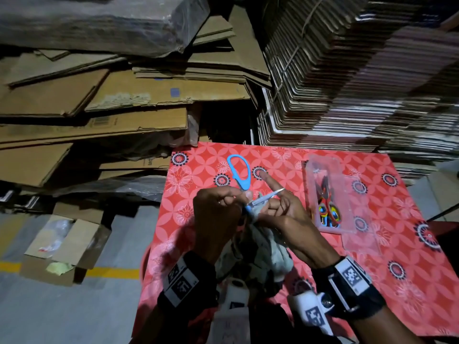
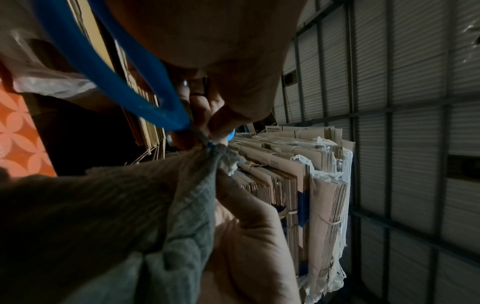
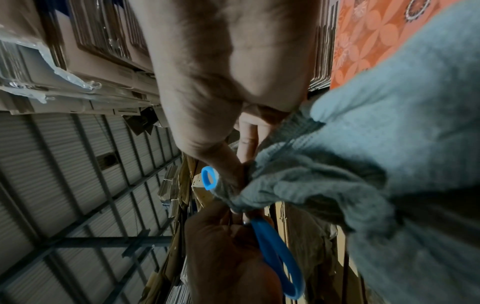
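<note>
Cleaning of a pair of scissors, head view. The blue-handled steel scissors [image 1: 244, 186] were held above the red flower-patterned surface [image 1: 397, 256], to the left of the clear plastic storage box [image 1: 347, 184], which served as landmark. The left hand [image 1: 218, 212], on the side farther from the box, had its fingers curled round the scissors near the pivot. The large handle loop stood up beyond that hand. The bare steel blade [image 1: 267, 196] ran rightward toward the box and lay across the raised forefinger of the right hand [image 1: 290, 217]. That hand, the nearer to the box, was closed on a bunched grey knitted cloth [image 1: 263, 247] gathered at the root of the blade; the rest of the cloth hung below both hands. The wiping stroke would probably follow the blade's long axis, from pivot to tip, toward the box, and the right hand was the better placed for it. Inside the box lay a pair of red-and-yellow-handled scissors [image 1: 327, 209].
</note>
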`<action>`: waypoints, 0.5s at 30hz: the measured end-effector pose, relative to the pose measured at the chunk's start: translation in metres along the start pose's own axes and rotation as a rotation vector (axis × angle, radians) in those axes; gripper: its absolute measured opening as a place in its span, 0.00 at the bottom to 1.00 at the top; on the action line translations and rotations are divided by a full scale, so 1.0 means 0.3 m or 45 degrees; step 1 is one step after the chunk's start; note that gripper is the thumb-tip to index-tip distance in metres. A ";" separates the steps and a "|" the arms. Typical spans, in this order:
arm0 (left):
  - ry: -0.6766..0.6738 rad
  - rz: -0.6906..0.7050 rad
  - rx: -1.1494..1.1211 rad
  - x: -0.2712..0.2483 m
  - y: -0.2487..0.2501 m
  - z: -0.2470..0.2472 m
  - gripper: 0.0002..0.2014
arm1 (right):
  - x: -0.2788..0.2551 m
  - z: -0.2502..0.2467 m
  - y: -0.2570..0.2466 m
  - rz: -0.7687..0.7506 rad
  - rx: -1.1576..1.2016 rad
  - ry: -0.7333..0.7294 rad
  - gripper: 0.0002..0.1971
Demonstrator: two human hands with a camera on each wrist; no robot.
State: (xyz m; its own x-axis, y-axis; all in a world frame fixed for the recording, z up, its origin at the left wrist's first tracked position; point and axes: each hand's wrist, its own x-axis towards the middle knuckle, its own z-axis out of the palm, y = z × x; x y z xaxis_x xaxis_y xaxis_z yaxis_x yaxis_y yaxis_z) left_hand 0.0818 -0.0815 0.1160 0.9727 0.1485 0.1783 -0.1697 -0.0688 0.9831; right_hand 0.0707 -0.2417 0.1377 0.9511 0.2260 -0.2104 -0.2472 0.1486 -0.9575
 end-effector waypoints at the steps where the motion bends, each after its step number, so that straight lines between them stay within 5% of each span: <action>1: -0.006 -0.022 -0.040 -0.009 0.005 0.005 0.14 | -0.003 -0.008 0.006 0.017 -0.006 -0.010 0.50; 9: 0.036 -0.004 -0.052 -0.005 0.015 0.000 0.11 | -0.041 -0.031 0.012 -0.012 -0.002 -0.006 0.47; 15: 0.027 -0.007 0.027 0.006 -0.005 0.028 0.12 | 0.002 -0.022 0.012 -0.093 0.069 0.092 0.55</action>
State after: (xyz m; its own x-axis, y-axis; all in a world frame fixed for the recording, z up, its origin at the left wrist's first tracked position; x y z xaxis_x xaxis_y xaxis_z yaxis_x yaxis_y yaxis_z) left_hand 0.0853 -0.0894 0.1146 0.9701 0.1694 0.1741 -0.1608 -0.0891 0.9830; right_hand 0.0715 -0.2475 0.1328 0.9774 0.1427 -0.1560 -0.1844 0.2141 -0.9593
